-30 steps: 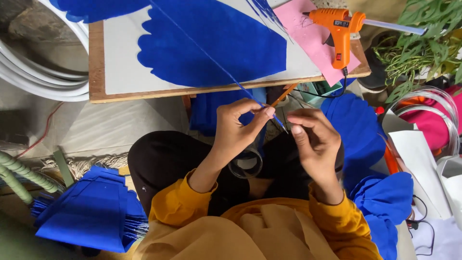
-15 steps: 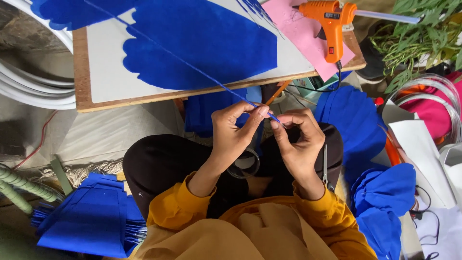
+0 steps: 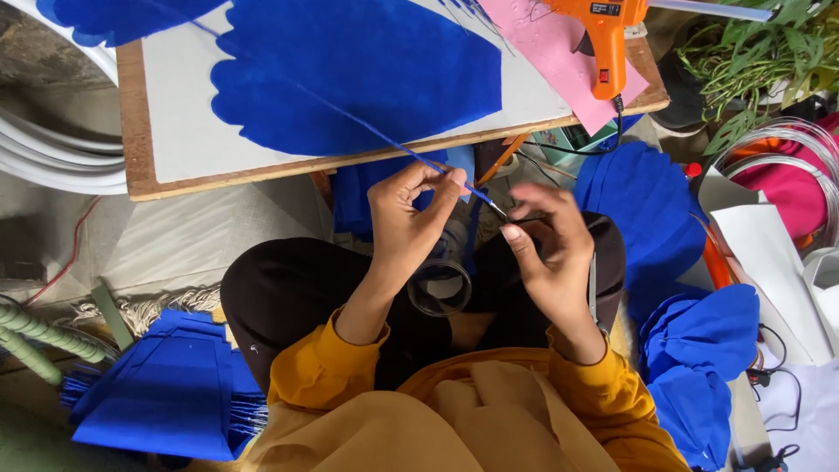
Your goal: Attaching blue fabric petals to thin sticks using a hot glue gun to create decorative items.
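Observation:
My left hand [image 3: 409, 203] pinches a long thin blue-wrapped wire [image 3: 367, 129] near its lower end; the wire runs up and left over the board. My right hand [image 3: 546, 245] holds the wire's bare metal tip between finger and thumb, just right of the left hand. Both hands are above my lap. A clear tape roll [image 3: 440, 284] rests between my knees under the hands. Yellow sleeves cover both forearms.
A wooden board [image 3: 175, 140] with large blue cut paper shapes [image 3: 367, 70] lies ahead. An orange glue gun [image 3: 605, 35] rests on pink paper [image 3: 551, 52] at its right end. Blue pleated paper piles [image 3: 166, 393] sit left and right. Green plant [image 3: 760, 52] and white sheets at right.
The view has shifted a little. My hands have drawn slightly apart along the wire, the right hand now at its tip.

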